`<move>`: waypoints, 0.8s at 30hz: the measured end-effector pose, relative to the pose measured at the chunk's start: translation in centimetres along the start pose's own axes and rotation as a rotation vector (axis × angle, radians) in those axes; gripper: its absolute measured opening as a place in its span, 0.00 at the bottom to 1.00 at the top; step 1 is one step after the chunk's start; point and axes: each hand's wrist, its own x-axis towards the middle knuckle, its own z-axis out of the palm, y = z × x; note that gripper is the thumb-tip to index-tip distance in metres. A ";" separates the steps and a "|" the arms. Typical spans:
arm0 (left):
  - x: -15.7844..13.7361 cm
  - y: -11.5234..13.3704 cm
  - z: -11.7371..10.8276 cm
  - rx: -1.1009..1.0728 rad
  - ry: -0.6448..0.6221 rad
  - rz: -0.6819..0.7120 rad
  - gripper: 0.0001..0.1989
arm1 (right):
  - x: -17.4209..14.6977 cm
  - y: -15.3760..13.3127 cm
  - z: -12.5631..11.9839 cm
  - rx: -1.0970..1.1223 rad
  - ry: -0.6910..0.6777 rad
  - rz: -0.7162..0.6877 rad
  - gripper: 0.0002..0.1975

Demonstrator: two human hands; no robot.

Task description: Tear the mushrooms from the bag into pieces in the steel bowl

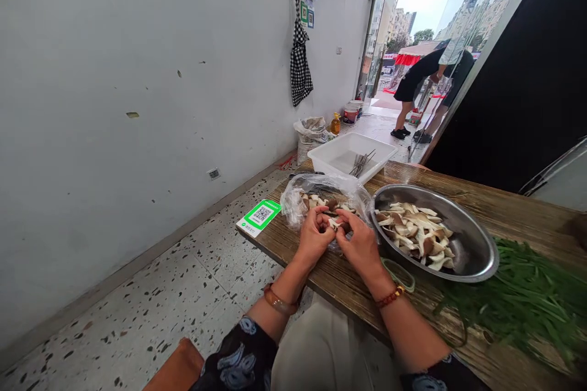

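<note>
Both of my hands meet over the near edge of the wooden table, with a mushroom (335, 225) pinched between them. My left hand (316, 237) grips its left side with thumb and fingers, and my right hand (360, 244) closes on its brown-capped right side. Right behind my fingers lies an open clear plastic bag (293, 203) with more mushrooms (316, 200) inside. To the right of my hands stands a steel bowl (477, 253), partly filled with torn pale mushroom pieces (419, 232).
Green leafy stalks (536, 293) cover the table (518, 208) at right. Behind the bag stands a white tub (321, 159) with metal skewers (362, 162). A green QR-code card (260, 217) lies at the left corner. A person (415, 82) bends over by the glass door.
</note>
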 end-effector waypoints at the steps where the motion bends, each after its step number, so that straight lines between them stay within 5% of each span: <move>1: 0.0 0.1 0.0 -0.001 -0.001 0.001 0.22 | 0.1 0.1 -0.1 -0.013 0.016 0.010 0.20; 12: -0.4 1.5 -0.1 -0.010 0.032 -0.090 0.16 | 0.8 0.0 0.2 0.356 -0.014 0.247 0.22; 18: 0.0 2.3 -0.9 -0.014 -0.001 -0.038 0.11 | 1.7 -0.1 0.5 0.598 -0.033 0.334 0.26; 24: 1.5 5.8 0.4 0.052 0.104 0.156 0.09 | 1.8 1.3 1.4 0.518 0.008 0.341 0.19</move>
